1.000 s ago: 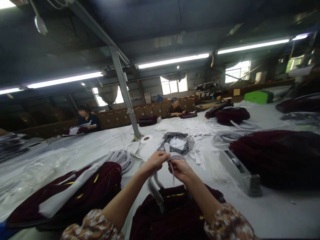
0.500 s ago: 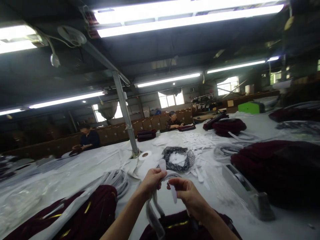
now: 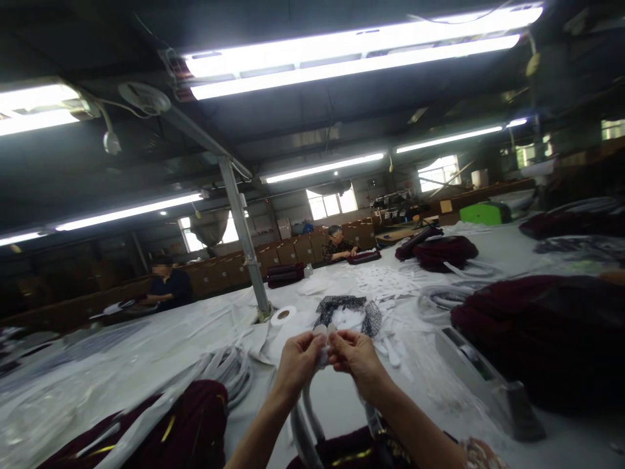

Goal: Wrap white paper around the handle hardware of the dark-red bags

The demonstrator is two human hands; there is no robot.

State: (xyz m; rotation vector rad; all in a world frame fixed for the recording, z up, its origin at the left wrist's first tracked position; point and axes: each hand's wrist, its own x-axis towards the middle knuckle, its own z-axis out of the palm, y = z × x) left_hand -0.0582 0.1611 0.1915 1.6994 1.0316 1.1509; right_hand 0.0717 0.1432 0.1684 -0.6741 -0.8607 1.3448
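Between my two hands, thumbs and fingers pinch the rounded ends of a white strip (image 3: 321, 330), which stand up side by side. My left hand (image 3: 297, 362) is closed on one end, and my right hand (image 3: 360, 362) on the other. Just below them rise the grey wrapped handles (image 3: 307, 414) of a maroon bag (image 3: 349, 451) with gold zips. The fingers hide how the strip lies against the handle tops. Beyond my hands is a black-and-white patterned bundle (image 3: 374, 318) with white pieces in its middle.
A grey tape dispenser (image 3: 488, 383) stands at right, beside a large maroon bag (image 3: 537, 332). At left lies another maroon bag (image 3: 180, 423) with wrapped handles. A white roll (image 3: 284, 316) sits near the metal post (image 3: 247, 241). Two people (image 3: 336, 246) work across the table.
My right hand has turned its end of the white strip from pointing down to pointing up. Both hands have come together, bringing the two ends side by side.
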